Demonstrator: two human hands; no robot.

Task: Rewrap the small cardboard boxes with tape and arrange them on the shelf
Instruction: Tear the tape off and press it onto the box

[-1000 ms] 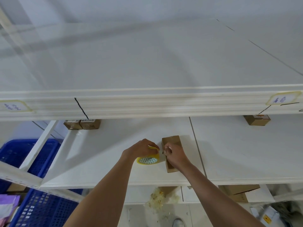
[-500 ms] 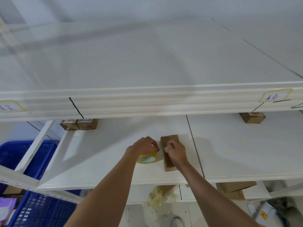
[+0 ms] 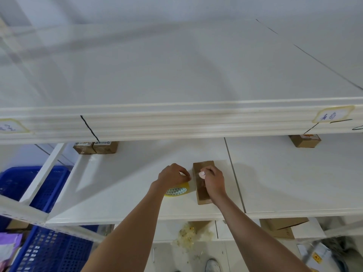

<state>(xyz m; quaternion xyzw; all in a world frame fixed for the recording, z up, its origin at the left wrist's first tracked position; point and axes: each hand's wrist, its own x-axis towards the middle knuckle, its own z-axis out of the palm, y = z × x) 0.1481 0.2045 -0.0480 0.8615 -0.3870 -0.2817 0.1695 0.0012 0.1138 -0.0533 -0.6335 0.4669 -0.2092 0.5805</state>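
A small brown cardboard box [image 3: 203, 197] lies lengthwise on the white shelf [image 3: 121, 185]. My right hand [image 3: 214, 181] rests on top of it with curled fingers, thumb pressed on the box's left upper edge. Just left of the box, my left hand [image 3: 172, 176] grips a yellow roll of clear tape [image 3: 177, 190] lying on the shelf, fingertips pinched toward the box. Any tape strip between roll and box is too faint to see. Two small boxes [image 3: 96, 148] stand at the shelf's back left and another small box [image 3: 304, 140] at the back right.
The upper shelf's edge [image 3: 176, 122] overhangs the work area and bears paper labels [image 3: 332, 116]. Blue plastic crates [image 3: 39, 250] sit at the lower left. Flattened cardboard [image 3: 282, 225] and crumpled tape scraps [image 3: 188, 235] lie on the level below.
My right hand slid a little up the box and its thumb now presses the left edge. My left hand stays curled over the tape roll beside it.
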